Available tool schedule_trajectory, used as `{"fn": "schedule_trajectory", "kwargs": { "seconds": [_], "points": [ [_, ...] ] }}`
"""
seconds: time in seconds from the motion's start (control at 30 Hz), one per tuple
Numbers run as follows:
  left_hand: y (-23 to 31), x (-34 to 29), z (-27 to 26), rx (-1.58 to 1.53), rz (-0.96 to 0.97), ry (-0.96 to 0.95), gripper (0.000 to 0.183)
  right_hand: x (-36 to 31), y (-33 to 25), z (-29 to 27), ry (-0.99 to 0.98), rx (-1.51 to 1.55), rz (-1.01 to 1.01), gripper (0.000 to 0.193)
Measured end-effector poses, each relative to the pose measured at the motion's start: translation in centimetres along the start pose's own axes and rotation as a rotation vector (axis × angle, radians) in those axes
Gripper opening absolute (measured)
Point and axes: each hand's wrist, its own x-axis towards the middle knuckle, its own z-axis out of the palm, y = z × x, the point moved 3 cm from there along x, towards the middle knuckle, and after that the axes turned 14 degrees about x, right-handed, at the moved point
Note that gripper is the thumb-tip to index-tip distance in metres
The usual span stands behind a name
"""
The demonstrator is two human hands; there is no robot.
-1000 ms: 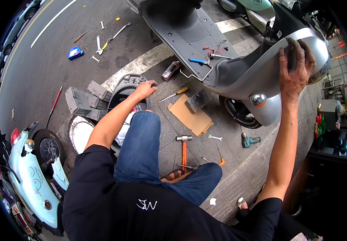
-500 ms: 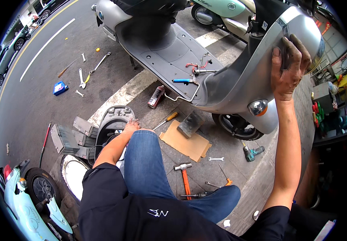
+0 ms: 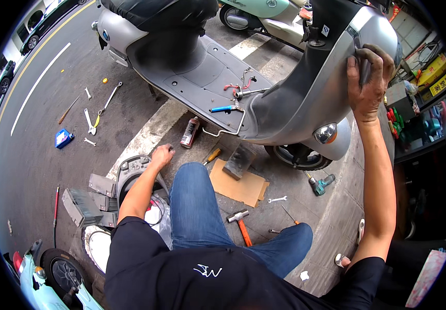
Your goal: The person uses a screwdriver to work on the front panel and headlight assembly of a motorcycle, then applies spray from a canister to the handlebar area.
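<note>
My right hand (image 3: 371, 85) rests against the silver front panel (image 3: 331, 88) of a scooter, thumb apart from the bent fingers. No loose object shows in it. Between the scooter and my left knee, my left hand (image 3: 162, 156) hangs in the air with its fingers curled in; I see nothing in them. Below that wrist lies a grey plastic scooter part (image 3: 131, 168) with a rounded rim. A spray can (image 3: 190, 133) stands just beyond the left hand, and a yellow-handled screwdriver (image 3: 212, 155) lies to its right. On the footboard are a blue-handled tool (image 3: 224, 109) and a ratchet (image 3: 251, 93).
A dark block (image 3: 239, 161) sits on cardboard (image 3: 228, 183). Around it lie a hammer (image 3: 239, 219), a wrench (image 3: 277, 199) and a cordless drill (image 3: 321, 184). Grey boxes (image 3: 81, 206) stand at left, near a fallen mint scooter (image 3: 37, 289). Several tools and a blue bottle (image 3: 64, 138) dot the road.
My left hand has lifted off the grey part beside my knee and moved up, its fingers curling. The right hand stays on the panel. The whole view has shifted slightly.
</note>
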Motion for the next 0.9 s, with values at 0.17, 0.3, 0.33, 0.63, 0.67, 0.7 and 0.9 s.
{"fn": "schedule_trajectory", "kwargs": {
  "seconds": [0.17, 0.3, 0.33, 0.63, 0.67, 0.7, 0.9],
  "points": [
    [14.2, 9.6, -11.2, -0.181, 0.352, 0.459, 0.035, 6.1, -0.9, 1.6, -0.073, -0.052, -0.148, 0.024],
    [24.3, 15.4, -11.6, 0.027, 0.402, 0.474, 0.057, 6.3, -2.2, 3.5, -0.1, 0.134, -0.008, 0.015],
    [25.9, 17.2, -10.8, 0.059, 0.402, 0.467, 0.063, 6.3, -2.1, 3.6, -0.085, 0.135, -0.022, 0.015],
    [29.6, 22.1, -10.0, 0.251, 0.294, 0.045, 0.049, 6.5, -0.5, 3.0, -0.148, 0.088, -0.138, 0.015],
    [29.6, 22.3, -10.1, 0.257, 0.255, 0.008, 0.046, 6.6, -0.3, 3.0, -0.12, 0.125, -0.154, 0.015],
    [29.0, 21.8, -9.9, 0.216, 0.234, 0.024, 0.045, 6.3, -0.5, 3.1, -0.095, 0.193, -0.132, 0.015],
    [28.5, 20.1, -10.3, 0.128, 0.241, 0.122, 0.039, 5.7, 0.1, 3.0, 0.021, 0.227, -0.192, 0.014]
  ]
}}
